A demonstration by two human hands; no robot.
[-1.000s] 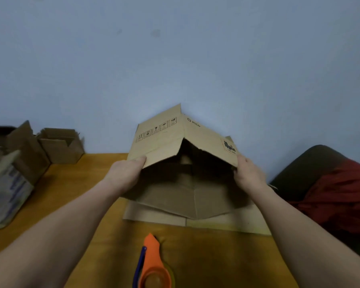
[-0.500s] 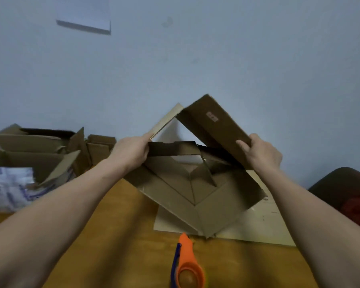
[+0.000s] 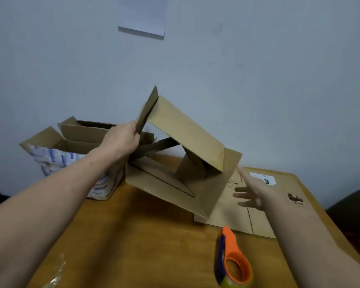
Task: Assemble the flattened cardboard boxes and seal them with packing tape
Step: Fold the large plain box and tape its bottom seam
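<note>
Half-opened cardboard box tilted above the bench, flaps splayed. Left hand grips an upper flap, fingers curled round its edge. Right hand holds nothing, fingers spread and straight, just beside the box's right corner. Box's low corner seems to touch the flattened cardboard; contact unclear. Orange tape dispenser lies nearer, on the bench.

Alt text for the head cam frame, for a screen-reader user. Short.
A person's left hand has its grip on a flap of a half-opened cardboard box tilted over a wooden table, while the right hand is open beside it, over a flattened cardboard box. An orange tape dispenser lies nearer the camera; open boxes stand at rear left.
</note>
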